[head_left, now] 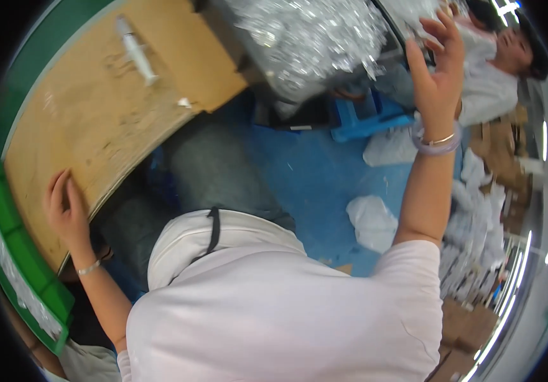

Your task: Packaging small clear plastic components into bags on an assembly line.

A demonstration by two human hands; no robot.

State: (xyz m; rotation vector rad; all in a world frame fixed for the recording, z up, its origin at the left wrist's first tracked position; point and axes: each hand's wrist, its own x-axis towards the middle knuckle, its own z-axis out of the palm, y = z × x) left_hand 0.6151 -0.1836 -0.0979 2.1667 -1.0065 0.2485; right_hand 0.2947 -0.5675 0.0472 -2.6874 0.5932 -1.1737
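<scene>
Raised at the upper right, my right hand point(438, 79) has its thumb and fingers apart and nothing visible in them. It is beside a dark bin point(223, 28) heaped with clear plastic pieces point(312, 41); whether it touches any is unclear. On the left, my left hand point(69, 210) is over the near part of a worn tan tabletop point(96, 121), its fingers loosely bent with a gap from the thumb. Nothing shows in that hand. A white, slim handled tool point(137, 52), possibly a cutter, lies toward the far part of the table.
A long green bin point(51, 293) with clear plastic borders the table's left side. Beyond the dark bin stands a blue stool point(357, 118). White bags point(372, 223) lie on the blue floor point(306, 184). Another person point(487, 83) is at the upper right, near cardboard boxes point(503, 165).
</scene>
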